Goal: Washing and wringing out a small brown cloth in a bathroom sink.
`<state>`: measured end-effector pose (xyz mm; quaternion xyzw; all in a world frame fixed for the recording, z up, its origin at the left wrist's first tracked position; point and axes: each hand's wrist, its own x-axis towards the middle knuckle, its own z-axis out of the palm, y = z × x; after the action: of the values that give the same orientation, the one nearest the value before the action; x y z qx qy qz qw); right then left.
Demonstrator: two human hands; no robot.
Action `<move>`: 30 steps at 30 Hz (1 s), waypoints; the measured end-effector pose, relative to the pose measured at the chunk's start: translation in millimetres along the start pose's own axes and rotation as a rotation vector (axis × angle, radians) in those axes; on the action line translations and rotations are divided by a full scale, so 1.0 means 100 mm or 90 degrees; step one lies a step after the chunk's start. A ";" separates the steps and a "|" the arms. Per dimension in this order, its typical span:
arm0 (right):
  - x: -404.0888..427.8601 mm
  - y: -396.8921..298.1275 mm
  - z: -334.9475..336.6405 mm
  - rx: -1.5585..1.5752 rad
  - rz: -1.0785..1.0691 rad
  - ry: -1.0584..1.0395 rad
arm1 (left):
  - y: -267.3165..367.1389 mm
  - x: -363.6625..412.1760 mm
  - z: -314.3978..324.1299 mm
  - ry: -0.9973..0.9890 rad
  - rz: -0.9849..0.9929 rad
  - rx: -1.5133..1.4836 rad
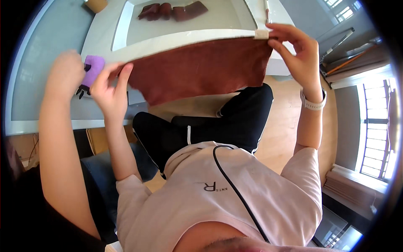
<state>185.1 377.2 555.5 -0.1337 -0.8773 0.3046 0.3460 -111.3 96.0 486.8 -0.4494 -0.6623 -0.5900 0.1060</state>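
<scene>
A sheet of reddish-brown leather (201, 71) is stretched out in front of me, its lower edge uneven and hanging past the table's front. My left hand (111, 83) pinches its left end between thumb and fingers. At the upper right corner, my right hand (296, 47) grips the leather with thumb and forefinger, beside a small whitish block (261, 34) at the sheet's top edge. Just left of my left hand lies a purple cloth-like item (94, 69) with black parts.
Beyond the leather, a white-rimmed rectangular tray (189, 34) holds dark brown folded pieces (173, 12). A co-worker's blurred hand (66, 72) reaches in at the left, over the glass-like tabletop (34, 104). A brown roll (96, 5) stands at the far left, and a thin white rod (267, 12) lies right of the tray.
</scene>
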 end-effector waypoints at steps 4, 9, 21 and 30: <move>0.30 0.52 0.08 0.008 0.040 -0.044 | -0.16 0.38 0.34 -0.102 -0.007 0.108; 0.41 0.91 0.40 -0.094 0.059 -0.040 | -0.43 0.65 0.59 -0.171 -0.007 0.193; 0.26 0.87 0.44 -0.272 -0.031 0.026 | -0.31 0.60 0.59 -0.117 0.136 0.418; -0.86 0.62 0.64 -0.161 0.015 0.271 | -0.62 -0.79 0.24 0.043 -0.189 -0.068</move>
<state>205.1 358.6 434.5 -0.2475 -0.8142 0.1612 0.4998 -101.2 86.0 384.3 -0.3314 -0.6853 -0.6482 0.0162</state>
